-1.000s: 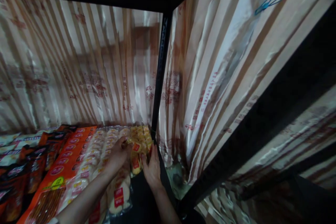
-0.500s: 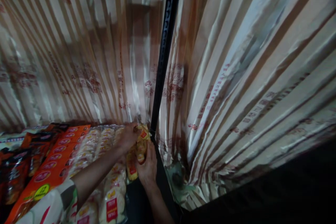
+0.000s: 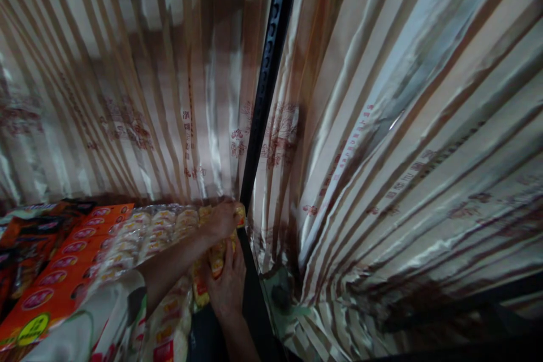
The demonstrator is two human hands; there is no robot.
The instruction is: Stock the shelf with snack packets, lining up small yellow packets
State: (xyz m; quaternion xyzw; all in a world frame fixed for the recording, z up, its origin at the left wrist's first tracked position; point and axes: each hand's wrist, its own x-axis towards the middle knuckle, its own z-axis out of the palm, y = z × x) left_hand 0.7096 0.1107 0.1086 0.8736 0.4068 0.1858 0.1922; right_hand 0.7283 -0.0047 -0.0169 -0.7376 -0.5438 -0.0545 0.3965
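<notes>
Barely visible between left hand point(image 3: 222, 219) and right hand point(image 3: 228, 289): yellow packets point(image 3: 216, 251).

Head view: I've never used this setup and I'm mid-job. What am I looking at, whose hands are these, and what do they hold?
No machine here: one camera on a person's head looks forward and down into a shelf bay. The left hand reaches in from the left and seems to grip the yellow packets in the back corner, beside the black shelf post. The right hand lies flat against the same row, nearer the camera. Left of them lie clear packs of pale rounds, then orange packs. Shiny striped sheeting hangs behind.
</notes>
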